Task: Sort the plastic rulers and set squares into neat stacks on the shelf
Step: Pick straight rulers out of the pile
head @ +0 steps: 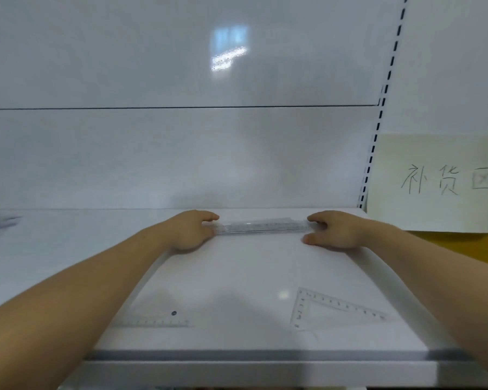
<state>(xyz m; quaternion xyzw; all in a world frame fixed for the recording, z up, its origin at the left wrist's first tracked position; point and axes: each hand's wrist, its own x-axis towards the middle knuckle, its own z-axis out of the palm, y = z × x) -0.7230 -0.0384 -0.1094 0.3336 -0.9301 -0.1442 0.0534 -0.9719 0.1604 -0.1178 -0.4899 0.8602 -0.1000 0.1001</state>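
Left hand (190, 230): fingers curled over the left end of the clear rulers (262, 226), gripping it. Right hand (333, 230): fingers and thumb curled around the right end, holding it. Clear rulers: lying flat, lengthwise along the back edge of the shelf (251, 277) (number in the pile cannot be made out). Left set square (164, 318): flat, near the shelf's front edge, left. Right set square (300, 309): flat, near the front edge, right. Paper sign (434, 181): handwritten, beyond the shelf's right back corner.
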